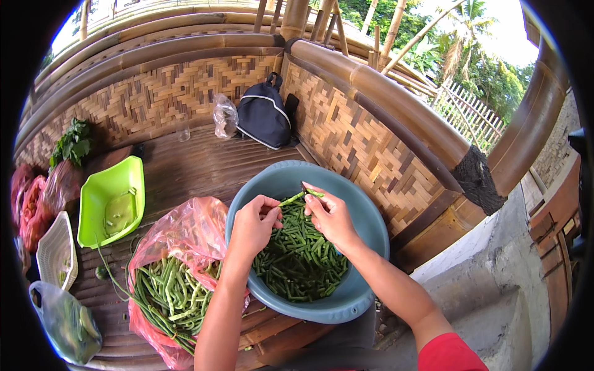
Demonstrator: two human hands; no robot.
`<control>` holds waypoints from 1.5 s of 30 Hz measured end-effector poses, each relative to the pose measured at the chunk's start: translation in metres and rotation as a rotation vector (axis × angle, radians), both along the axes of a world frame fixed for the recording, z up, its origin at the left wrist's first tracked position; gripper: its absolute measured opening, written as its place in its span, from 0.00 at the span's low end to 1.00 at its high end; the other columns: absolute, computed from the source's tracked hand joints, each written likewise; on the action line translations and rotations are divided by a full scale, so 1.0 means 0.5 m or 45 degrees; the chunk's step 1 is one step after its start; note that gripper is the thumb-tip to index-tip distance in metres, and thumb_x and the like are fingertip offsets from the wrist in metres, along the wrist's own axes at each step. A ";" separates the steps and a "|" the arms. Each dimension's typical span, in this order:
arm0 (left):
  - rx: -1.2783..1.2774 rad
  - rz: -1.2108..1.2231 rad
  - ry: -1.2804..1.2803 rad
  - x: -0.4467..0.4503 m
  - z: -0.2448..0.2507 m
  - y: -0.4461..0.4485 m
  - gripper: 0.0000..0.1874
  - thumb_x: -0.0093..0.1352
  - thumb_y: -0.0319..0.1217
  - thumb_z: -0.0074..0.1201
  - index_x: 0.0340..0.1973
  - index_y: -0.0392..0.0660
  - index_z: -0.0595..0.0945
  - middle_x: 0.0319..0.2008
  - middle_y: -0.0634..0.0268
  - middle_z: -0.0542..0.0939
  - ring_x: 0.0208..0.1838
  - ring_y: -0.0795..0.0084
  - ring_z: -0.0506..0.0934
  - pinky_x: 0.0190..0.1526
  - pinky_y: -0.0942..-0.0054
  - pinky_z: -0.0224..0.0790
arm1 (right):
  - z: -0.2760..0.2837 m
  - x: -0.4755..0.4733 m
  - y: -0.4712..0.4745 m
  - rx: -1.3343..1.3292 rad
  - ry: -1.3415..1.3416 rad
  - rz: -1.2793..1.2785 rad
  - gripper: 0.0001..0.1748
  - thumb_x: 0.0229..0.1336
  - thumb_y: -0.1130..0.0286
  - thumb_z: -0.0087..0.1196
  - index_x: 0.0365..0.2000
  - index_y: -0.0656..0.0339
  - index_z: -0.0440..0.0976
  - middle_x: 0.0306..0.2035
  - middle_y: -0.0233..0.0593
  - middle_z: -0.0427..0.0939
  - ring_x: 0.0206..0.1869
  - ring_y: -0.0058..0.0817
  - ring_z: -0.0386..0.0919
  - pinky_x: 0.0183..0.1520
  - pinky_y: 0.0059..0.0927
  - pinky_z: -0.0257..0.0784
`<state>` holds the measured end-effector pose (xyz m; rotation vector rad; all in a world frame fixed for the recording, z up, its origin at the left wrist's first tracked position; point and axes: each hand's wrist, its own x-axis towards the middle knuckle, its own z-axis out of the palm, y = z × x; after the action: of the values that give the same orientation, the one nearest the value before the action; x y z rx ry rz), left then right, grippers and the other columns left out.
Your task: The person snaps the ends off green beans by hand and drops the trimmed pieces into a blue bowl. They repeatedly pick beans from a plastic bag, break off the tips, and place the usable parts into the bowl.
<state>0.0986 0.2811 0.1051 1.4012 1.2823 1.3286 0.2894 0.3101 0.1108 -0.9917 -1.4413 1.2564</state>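
Note:
Both of my hands are above a large blue plastic basin [366, 208] that holds many short pieces of cut green long beans [306, 246]. My left hand [256, 221] pinches one end of a green bean [292, 200]. At the bean's other end, my right hand [330, 215] grips a small knife [304, 187], whose dark blade sits against the bean. Most of the knife's handle is hidden in the palm. Left of the basin, a pink plastic bag [181, 222] lies open around whole long beans [174, 292], partly behind my left forearm.
A lime-green basin [88, 204], a white plastic basket [46, 248] and a clear bag of vegetables [69, 324] stand at left. Pink bags [35, 208] and leafy greens [72, 141] are behind them. A black backpack [262, 116] rests in the corner of woven bamboo walls [362, 139].

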 end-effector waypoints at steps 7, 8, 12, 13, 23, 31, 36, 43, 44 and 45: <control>0.038 0.008 0.007 -0.004 0.004 -0.002 0.06 0.74 0.25 0.54 0.40 0.33 0.79 0.30 0.62 0.83 0.29 0.76 0.81 0.34 0.77 0.74 | 0.006 0.013 0.018 0.002 -0.162 -0.152 0.33 0.73 0.66 0.51 0.73 0.56 0.54 0.26 0.27 0.74 0.19 0.10 0.62 0.20 0.16 0.58; 0.023 0.019 -0.002 -0.003 0.005 -0.005 0.06 0.74 0.25 0.54 0.40 0.33 0.79 0.30 0.62 0.83 0.29 0.76 0.81 0.33 0.78 0.74 | 0.006 0.012 0.014 0.000 -0.198 -0.174 0.36 0.73 0.66 0.52 0.74 0.55 0.50 0.26 0.27 0.75 0.19 0.10 0.62 0.20 0.17 0.59; 0.013 0.039 -0.041 -0.004 0.011 0.001 0.06 0.75 0.25 0.53 0.41 0.33 0.79 0.30 0.61 0.83 0.29 0.76 0.81 0.33 0.78 0.74 | 0.018 0.010 0.002 -0.089 -0.024 0.042 0.46 0.74 0.65 0.51 0.77 0.51 0.31 0.28 0.33 0.77 0.19 0.11 0.64 0.21 0.17 0.61; 0.004 0.036 -0.050 -0.004 0.008 0.000 0.07 0.75 0.26 0.53 0.41 0.33 0.79 0.30 0.61 0.83 0.30 0.76 0.81 0.32 0.78 0.74 | 0.020 0.009 -0.003 -0.097 0.079 0.116 0.46 0.74 0.65 0.51 0.77 0.51 0.31 0.29 0.34 0.77 0.19 0.11 0.64 0.21 0.16 0.61; 0.040 -0.116 -0.214 -0.005 -0.004 0.006 0.07 0.74 0.28 0.56 0.38 0.35 0.80 0.29 0.64 0.83 0.32 0.80 0.80 0.35 0.79 0.74 | 0.022 -0.003 -0.026 -0.061 0.005 0.500 0.35 0.75 0.67 0.47 0.75 0.55 0.48 0.32 0.35 0.77 0.22 0.12 0.65 0.23 0.15 0.61; 0.017 -0.167 -0.116 -0.008 0.006 -0.001 0.06 0.74 0.27 0.57 0.37 0.37 0.81 0.31 0.66 0.84 0.35 0.80 0.79 0.39 0.81 0.73 | 0.019 0.000 -0.018 -0.085 -0.002 0.537 0.28 0.75 0.67 0.48 0.70 0.57 0.59 0.30 0.32 0.76 0.21 0.10 0.64 0.22 0.15 0.59; 0.074 -0.217 -0.128 -0.007 -0.004 0.003 0.05 0.74 0.25 0.57 0.35 0.37 0.80 0.31 0.67 0.83 0.34 0.81 0.79 0.38 0.81 0.73 | 0.004 0.000 -0.014 -0.060 -0.008 0.469 0.23 0.74 0.67 0.49 0.66 0.58 0.65 0.30 0.31 0.76 0.21 0.09 0.63 0.21 0.14 0.57; 0.145 -0.077 0.119 -0.006 -0.011 0.007 0.07 0.71 0.26 0.59 0.32 0.36 0.81 0.26 0.66 0.82 0.29 0.80 0.78 0.34 0.77 0.71 | 0.013 -0.013 -0.016 -0.088 -0.089 0.366 0.21 0.73 0.66 0.52 0.62 0.58 0.70 0.30 0.30 0.78 0.20 0.09 0.63 0.20 0.14 0.56; 0.162 -0.069 0.179 -0.007 -0.011 0.010 0.07 0.72 0.26 0.58 0.33 0.36 0.80 0.26 0.66 0.82 0.29 0.80 0.78 0.34 0.77 0.72 | 0.016 -0.014 -0.017 -0.082 -0.107 0.356 0.21 0.73 0.66 0.52 0.62 0.58 0.70 0.30 0.30 0.78 0.20 0.09 0.63 0.20 0.14 0.56; 0.178 -0.100 0.129 -0.009 -0.008 0.016 0.06 0.72 0.26 0.57 0.34 0.36 0.80 0.26 0.66 0.82 0.29 0.80 0.78 0.34 0.77 0.72 | 0.021 -0.014 -0.015 -0.104 -0.139 0.330 0.21 0.73 0.66 0.52 0.62 0.58 0.70 0.30 0.30 0.78 0.20 0.09 0.63 0.20 0.15 0.56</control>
<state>0.0942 0.2892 0.1011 1.6171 1.2056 1.3296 0.2825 0.3024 0.1215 -0.9622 -1.6544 1.4772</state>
